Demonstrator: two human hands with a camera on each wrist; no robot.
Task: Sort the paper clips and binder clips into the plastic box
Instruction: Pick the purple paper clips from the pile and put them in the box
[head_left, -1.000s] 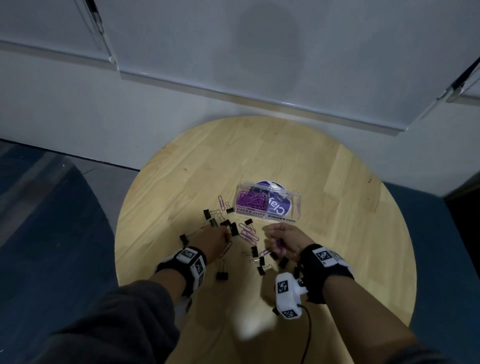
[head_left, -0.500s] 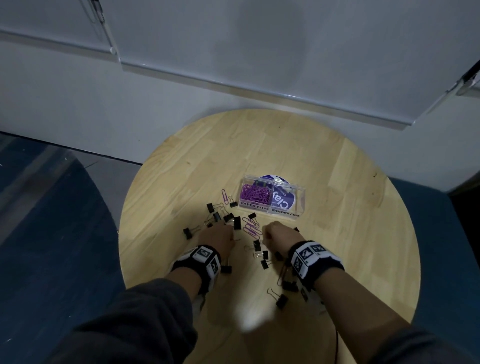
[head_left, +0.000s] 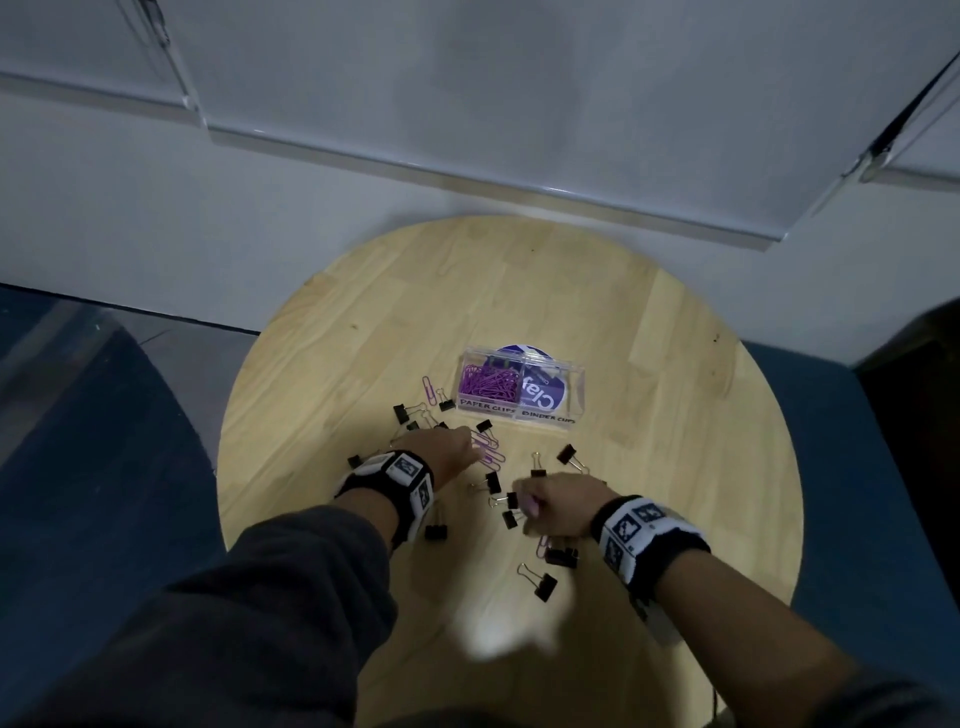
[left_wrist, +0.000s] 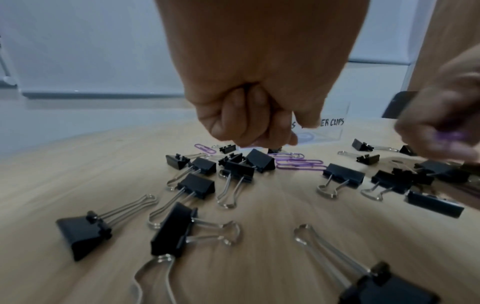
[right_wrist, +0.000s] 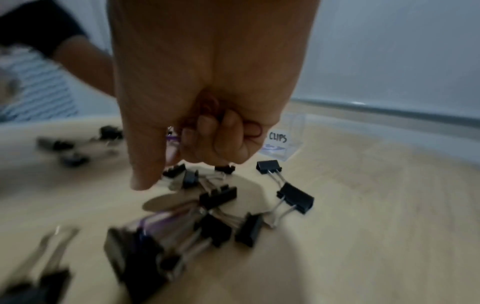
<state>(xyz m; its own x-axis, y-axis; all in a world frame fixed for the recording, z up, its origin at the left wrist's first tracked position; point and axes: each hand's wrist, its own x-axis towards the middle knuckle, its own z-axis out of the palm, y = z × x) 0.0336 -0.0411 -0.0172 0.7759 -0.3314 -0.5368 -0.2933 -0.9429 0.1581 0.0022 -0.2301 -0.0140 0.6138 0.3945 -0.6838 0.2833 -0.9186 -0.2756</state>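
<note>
The clear plastic box (head_left: 552, 416) has two labelled halves; purple paper clips (head_left: 488, 385) fill its left one. Loose purple paper clips (head_left: 490, 453) and black binder clips (head_left: 567, 453) lie scattered on the round wooden table (head_left: 649, 338) in front of it. My left hand (head_left: 449, 448) reaches into the purple clips (left_wrist: 298, 163), its fingers (left_wrist: 255, 133) curled and pinching at one. Nearer me, my right hand (head_left: 550, 505) is a fist that grips several purple paper clips (right_wrist: 207, 108), with the thumb (right_wrist: 145, 174) pointing down over binder clips (right_wrist: 218, 197).
A white wall (head_left: 467, 130) with a ledge rises just behind the table. Blue flooring (head_left: 93, 467) lies to the left and right. More binder clips (head_left: 544, 584) lie near my right wrist and under my left wrist (head_left: 435, 531). One purple clip (head_left: 428, 387) lies left of the box.
The right hand has drawn back toward me and to the right, still gripping purple clips. The left hand has reached forward to the purple clips near the box. The head view has shifted.
</note>
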